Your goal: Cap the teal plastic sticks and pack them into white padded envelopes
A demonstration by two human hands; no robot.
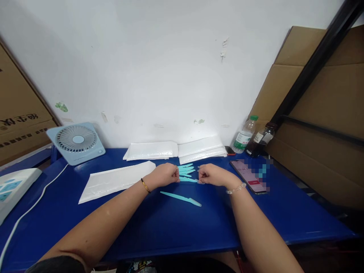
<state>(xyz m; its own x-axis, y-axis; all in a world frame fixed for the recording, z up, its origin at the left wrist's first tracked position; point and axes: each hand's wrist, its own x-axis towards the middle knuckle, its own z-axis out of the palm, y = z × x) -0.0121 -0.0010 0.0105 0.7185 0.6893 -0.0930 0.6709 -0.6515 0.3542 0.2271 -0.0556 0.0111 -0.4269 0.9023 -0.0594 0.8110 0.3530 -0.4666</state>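
Note:
A slim turquoise eyebrow razor [188, 179] stretches between my hands, level above the blue table. My left hand [165, 175] pinches its handle end between thumb and fingers. At the other end, my right hand [210, 175] has its fingertips closed on the clear-tipped blade end. Behind it, several more turquoise razors [186, 169] lie fanned out, partly hidden by my left hand. Nearer to me, a single razor [180, 198] lies on the table with its wider, clear-tipped end to the right.
White padded mailers [152, 150] lie along the wall; another mailer [113, 180] is left of my left hand. A blue fan [76, 142] with a white cable stands at left. Right are a phone [247, 176], a water bottle [244, 134] and a dark drink bottle [260, 141].

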